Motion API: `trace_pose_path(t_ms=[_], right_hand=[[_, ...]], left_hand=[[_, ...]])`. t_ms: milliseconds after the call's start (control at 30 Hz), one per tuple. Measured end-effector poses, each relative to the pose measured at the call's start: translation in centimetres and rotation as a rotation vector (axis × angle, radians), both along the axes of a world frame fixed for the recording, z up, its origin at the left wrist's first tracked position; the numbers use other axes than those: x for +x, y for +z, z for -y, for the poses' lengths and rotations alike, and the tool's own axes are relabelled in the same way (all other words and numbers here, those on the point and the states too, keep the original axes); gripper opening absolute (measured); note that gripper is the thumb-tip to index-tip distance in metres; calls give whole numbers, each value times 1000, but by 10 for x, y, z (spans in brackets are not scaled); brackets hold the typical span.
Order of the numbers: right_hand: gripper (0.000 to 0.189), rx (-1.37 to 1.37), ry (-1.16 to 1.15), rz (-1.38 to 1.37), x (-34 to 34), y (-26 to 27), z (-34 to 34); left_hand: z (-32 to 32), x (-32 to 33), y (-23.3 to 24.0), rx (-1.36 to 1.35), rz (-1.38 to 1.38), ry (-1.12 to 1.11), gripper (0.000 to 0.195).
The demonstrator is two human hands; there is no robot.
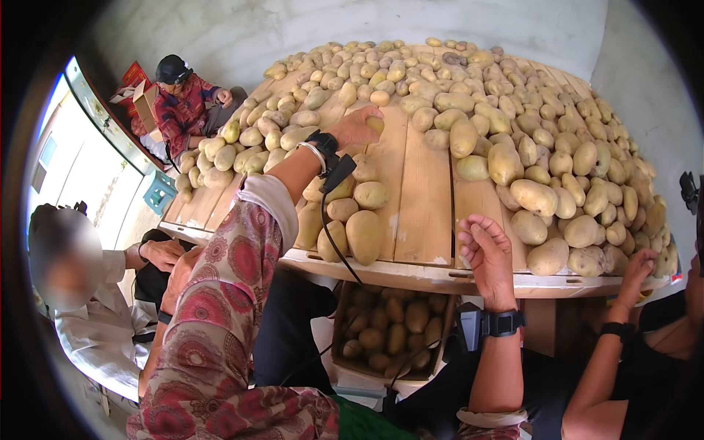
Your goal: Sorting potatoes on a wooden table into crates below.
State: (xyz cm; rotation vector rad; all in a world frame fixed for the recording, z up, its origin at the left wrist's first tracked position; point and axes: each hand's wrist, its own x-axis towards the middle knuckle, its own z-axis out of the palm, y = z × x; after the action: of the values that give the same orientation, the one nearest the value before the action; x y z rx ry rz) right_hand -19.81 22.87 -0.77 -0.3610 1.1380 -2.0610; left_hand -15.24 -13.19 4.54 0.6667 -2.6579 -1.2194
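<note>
My left hand (352, 131) reaches out over the wooden table (426, 209), with its fingers around a small greenish potato (375, 124). Much of that potato is hidden by the hand. A group of larger potatoes (364, 236) lies below my left wrist, close to the table's front edge. My right hand (487, 253) is raised at the front edge with its fingers loosely curled and apart; nothing shows in it. To its right lies a big heap of potatoes (533, 198). More potatoes (269, 132) are spread along the table's left side.
A box (446, 330) of potatoes stands below the table edge, before my knees. People sit at left (93, 319), far left (184, 104) and right (599, 357). A blue plastic stool (159, 192) stands left of the table. Cables (342, 250) hang from my wrist devices.
</note>
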Motion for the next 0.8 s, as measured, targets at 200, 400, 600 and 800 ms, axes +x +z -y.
trace_pose_path(t_ms=[200, 400, 600, 800], right_hand=[[17, 3, 18, -4, 4, 3, 2], [19, -9, 60, 1, 10, 2, 1], [23, -92, 114, -57, 0, 7, 3], [25, -188, 335, -92, 0, 3, -14]], left_hand=[[16, -14, -20, 33, 341, -256, 54], [35, -11, -48, -303, 489, -293, 59], [23, 42, 0, -41, 2, -369, 45], [-103, 156, 49, 558, -159, -237, 43]])
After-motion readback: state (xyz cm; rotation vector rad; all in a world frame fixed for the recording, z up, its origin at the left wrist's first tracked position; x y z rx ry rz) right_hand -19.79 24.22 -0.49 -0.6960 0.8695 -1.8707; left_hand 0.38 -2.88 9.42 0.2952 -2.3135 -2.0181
